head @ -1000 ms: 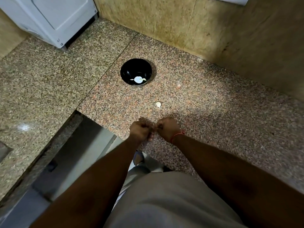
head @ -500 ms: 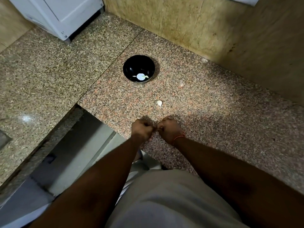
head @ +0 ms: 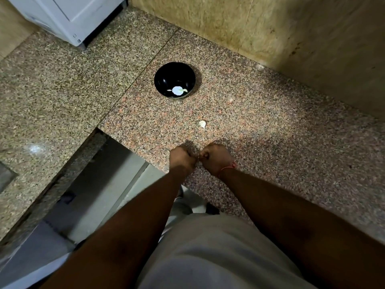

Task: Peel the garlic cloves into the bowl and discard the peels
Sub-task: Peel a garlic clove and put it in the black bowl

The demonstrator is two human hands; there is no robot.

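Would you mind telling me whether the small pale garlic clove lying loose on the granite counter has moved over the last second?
No. The small pale garlic clove keeps the same place relative to the black round bowl, between it and the hands; only the head camera shifted.

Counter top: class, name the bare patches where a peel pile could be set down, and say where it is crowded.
Bare granite counter lies right of the loose garlic clove, out to the wall. More lies left of the black bowl, toward the white appliance. It is crowded between bowl, clove, left hand and right hand, which meet near the front edge.
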